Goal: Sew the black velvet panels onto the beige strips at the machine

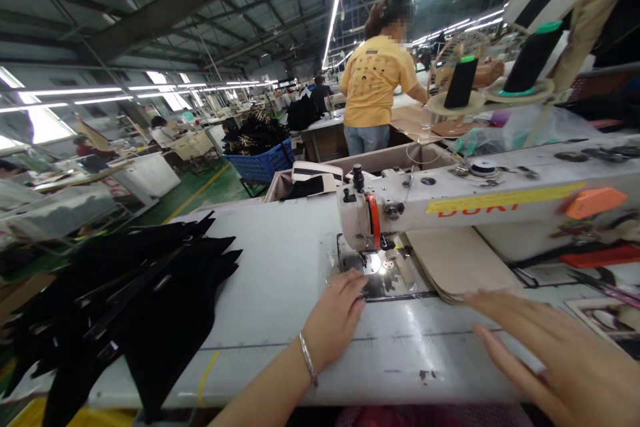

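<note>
My left hand, with a bracelet at the wrist, rests at the front left edge of the shiny needle plate of a sewing machine. Its fingers are stretched out, and I see nothing held in them. Slightly blurred, my right hand reaches over the table front with thumb and fingers apart. Its fingertips are close to a stack of beige rounded-corner panels under the machine arm; whether they touch it I cannot tell.
Black fabric pieces lie piled on the left of the white table. Scissors lie far right. Two black thread cones stand behind the machine. A person in a yellow shirt stands beyond, near a blue crate.
</note>
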Action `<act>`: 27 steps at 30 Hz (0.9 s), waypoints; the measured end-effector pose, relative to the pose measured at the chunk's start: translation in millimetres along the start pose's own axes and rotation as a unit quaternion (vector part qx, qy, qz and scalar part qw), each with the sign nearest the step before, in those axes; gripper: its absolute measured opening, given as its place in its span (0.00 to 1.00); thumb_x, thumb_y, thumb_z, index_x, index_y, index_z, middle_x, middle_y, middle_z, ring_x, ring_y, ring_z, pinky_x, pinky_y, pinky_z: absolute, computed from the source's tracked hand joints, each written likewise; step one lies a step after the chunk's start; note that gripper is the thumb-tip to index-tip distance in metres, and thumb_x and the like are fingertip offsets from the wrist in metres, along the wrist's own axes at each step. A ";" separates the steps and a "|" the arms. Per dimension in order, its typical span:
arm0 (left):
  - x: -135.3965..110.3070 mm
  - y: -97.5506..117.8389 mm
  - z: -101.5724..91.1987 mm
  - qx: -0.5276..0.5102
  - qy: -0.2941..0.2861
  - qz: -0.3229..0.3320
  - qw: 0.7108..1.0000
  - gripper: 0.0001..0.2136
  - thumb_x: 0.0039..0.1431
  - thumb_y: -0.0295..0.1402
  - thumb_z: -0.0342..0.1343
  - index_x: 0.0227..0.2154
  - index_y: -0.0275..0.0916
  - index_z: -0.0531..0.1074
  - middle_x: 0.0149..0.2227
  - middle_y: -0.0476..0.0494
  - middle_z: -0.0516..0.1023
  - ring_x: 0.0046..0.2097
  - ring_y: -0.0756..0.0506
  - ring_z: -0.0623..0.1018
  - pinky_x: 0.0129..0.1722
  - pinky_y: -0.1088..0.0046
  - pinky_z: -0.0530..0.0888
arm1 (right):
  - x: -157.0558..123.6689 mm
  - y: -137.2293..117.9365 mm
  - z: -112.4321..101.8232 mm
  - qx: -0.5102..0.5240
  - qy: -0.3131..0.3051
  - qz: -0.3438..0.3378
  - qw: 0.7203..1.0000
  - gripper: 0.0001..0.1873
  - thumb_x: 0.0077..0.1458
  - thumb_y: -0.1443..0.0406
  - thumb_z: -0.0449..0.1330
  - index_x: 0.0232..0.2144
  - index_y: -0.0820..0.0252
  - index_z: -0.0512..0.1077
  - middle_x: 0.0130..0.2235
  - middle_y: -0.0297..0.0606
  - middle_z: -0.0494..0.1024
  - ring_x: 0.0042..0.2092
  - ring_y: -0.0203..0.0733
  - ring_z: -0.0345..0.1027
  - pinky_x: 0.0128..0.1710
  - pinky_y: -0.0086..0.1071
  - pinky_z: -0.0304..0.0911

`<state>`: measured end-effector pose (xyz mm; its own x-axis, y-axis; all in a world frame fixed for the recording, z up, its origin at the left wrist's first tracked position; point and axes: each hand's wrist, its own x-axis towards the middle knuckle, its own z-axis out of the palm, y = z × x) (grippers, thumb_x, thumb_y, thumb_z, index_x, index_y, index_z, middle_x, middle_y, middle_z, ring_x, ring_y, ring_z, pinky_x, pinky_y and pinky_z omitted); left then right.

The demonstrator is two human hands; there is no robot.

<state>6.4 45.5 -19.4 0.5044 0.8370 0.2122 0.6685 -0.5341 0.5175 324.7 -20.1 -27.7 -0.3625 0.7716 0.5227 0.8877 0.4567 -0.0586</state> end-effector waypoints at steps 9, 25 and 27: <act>9.8 -10.2 21.7 -0.006 -0.007 0.002 1.000 0.17 0.64 0.28 0.46 0.55 0.40 0.65 0.59 0.43 0.67 0.62 0.46 0.64 0.64 0.58 0.61 | 56.7 59.2 57.7 -0.070 -0.049 0.030 0.996 0.29 0.60 0.51 0.51 0.54 0.67 0.66 0.52 0.52 0.72 0.54 0.52 0.66 0.54 0.46 0.61; 112.3 58.9 84.6 0.064 -0.056 0.181 0.980 0.20 0.67 0.41 0.44 0.55 0.37 0.63 0.60 0.36 0.65 0.62 0.39 0.63 0.63 0.49 0.55 | 49.5 59.5 -16.2 -0.090 0.060 0.008 0.994 0.31 0.59 0.67 0.44 0.64 0.50 0.53 0.61 0.33 0.63 0.59 0.48 0.60 0.60 0.48 0.55; 119.4 57.0 81.4 0.011 -0.069 0.163 0.984 0.16 0.66 0.38 0.45 0.51 0.37 0.68 0.56 0.36 0.70 0.59 0.38 0.67 0.62 0.48 0.56 | 41.8 50.9 -40.7 -0.081 0.054 -0.016 0.995 0.32 0.58 0.68 0.43 0.65 0.49 0.52 0.62 0.32 0.61 0.60 0.49 0.58 0.62 0.52 0.50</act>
<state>149.2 105.3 -32.0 0.7623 0.5974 0.2490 0.4699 -0.7754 0.4218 366.2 17.4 25.8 -0.3659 0.7016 0.6114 0.9136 0.3959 0.0925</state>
